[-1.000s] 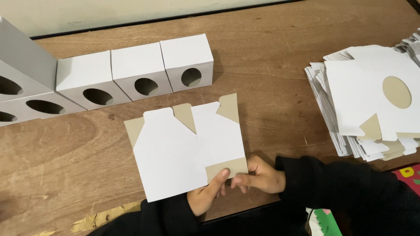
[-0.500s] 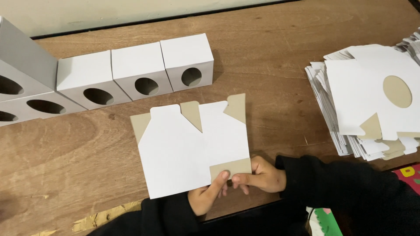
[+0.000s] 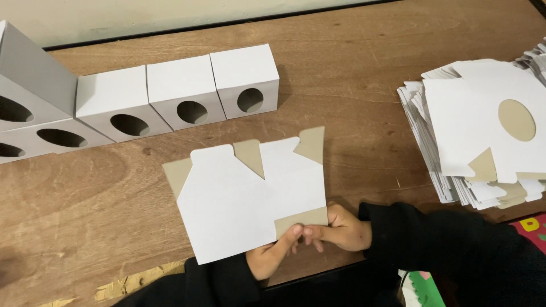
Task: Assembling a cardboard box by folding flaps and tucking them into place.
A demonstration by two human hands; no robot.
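My fingers (image 3: 296,232) of both hands pinch the brown flap of a flat white cardboard box blank (image 3: 244,199), steadying it on the wooden worktop (image 3: 364,113).

Flat white carton blank (image 3: 244,199) now rotated slightly clockwise and shifted a bit right and up versus a second ago, top flaps closer to the folded boxes (image 3: 182,96), left hand (image 3: 273,256) and right hand (image 3: 338,227) pinching the same bottom-right brown flap.

Carton blank (image 3: 244,204) white, flaps grey-brown; folded boxes (image 3: 182,94) white; table (image 3: 352,96) brown wood; sleeves (image 3: 455,250) black.
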